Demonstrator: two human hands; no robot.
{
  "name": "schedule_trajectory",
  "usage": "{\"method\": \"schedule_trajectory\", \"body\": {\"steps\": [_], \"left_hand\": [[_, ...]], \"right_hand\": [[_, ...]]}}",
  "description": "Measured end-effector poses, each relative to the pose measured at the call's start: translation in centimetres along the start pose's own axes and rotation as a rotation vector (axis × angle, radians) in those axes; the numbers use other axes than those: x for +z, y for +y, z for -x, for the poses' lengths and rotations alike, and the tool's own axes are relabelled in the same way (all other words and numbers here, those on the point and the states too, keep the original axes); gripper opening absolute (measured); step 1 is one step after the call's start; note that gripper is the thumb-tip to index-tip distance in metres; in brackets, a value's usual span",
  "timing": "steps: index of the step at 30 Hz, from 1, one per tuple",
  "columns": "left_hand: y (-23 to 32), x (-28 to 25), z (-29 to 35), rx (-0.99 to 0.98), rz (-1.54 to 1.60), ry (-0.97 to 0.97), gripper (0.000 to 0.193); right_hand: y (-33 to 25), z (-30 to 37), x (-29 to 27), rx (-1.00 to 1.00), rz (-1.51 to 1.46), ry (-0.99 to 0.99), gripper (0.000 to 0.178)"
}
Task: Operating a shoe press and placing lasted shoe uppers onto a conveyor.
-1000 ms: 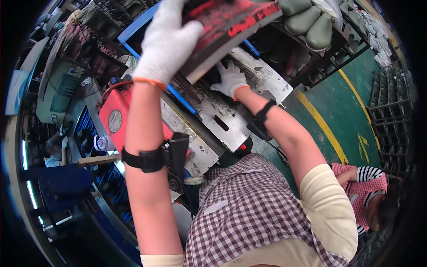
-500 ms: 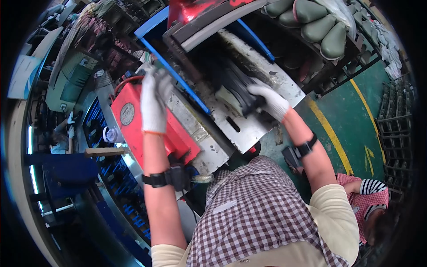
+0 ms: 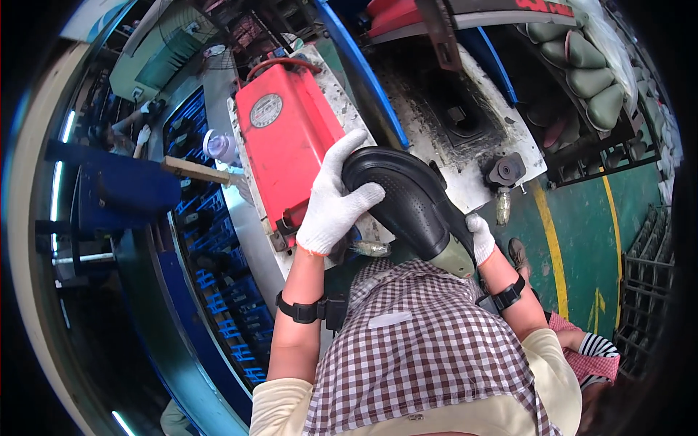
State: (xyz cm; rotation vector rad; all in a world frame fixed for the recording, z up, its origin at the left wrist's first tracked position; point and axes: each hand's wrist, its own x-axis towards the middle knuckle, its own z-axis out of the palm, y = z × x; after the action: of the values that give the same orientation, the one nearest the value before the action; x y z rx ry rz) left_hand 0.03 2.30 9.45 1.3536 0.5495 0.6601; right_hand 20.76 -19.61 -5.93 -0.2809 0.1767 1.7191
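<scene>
A black moulded shoe (image 3: 403, 196) with a dotted toe is fitted on a green shoe last (image 3: 452, 259). It is held tilted in front of my checked apron. My left hand (image 3: 331, 200), in a white knit glove, closes round the toe end, with its thumb across the upper. My right hand (image 3: 480, 237), gloved too, grips the heel end by the last; its fingers behind the shoe are hidden. Beyond the shoe lies the stained white plate (image 3: 476, 185) of a machine, with a dark recess (image 3: 458, 112) in it.
Left of the shoe is a red machine housing (image 3: 291, 138) with a round dial. Blue side panels (image 3: 363, 69) flank the machine. Green lasts (image 3: 589, 80) lie on a rack at upper right. A person in a striped sleeve (image 3: 600, 345) is at lower right. A wooden bar (image 3: 196, 171) juts out at left.
The shoe has come off the machine plate and toward my body in my right hand. My left hand has moved from above the red housing onto the toe. The view has shifted.
</scene>
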Motion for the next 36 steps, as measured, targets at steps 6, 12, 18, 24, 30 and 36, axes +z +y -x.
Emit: {"method": "schedule_trajectory", "body": {"steps": [6,12,18,24,30,36], "left_hand": [[0.2,-0.9,2.8,0.029,-0.033,0.067,0.055],[0.0,-2.7,2.9,0.043,-0.153,0.231,0.035],[-3.0,-6.7,3.4,-0.024,-0.209,0.438,0.042],[-3.4,-10.0,5.4,-0.032,-0.183,0.493,0.05],[-3.9,-12.7,8.8,-0.04,0.126,0.598,0.055],[-4.9,-14.0,14.4,-0.108,0.63,0.492,0.059]], "right_hand": [[2.7,0.0,0.2,0.053,-0.034,0.017,0.076],[5.0,-0.2,3.7,0.215,-0.002,-0.18,0.074],[6.4,-1.4,7.2,0.171,-0.202,0.102,0.073],[8.7,-4.6,10.3,0.412,-0.285,-0.03,0.071],[12.2,-7.6,12.4,0.486,-0.074,-0.136,0.073],[15.7,-10.0,13.1,0.469,0.385,-0.043,0.077]]}}
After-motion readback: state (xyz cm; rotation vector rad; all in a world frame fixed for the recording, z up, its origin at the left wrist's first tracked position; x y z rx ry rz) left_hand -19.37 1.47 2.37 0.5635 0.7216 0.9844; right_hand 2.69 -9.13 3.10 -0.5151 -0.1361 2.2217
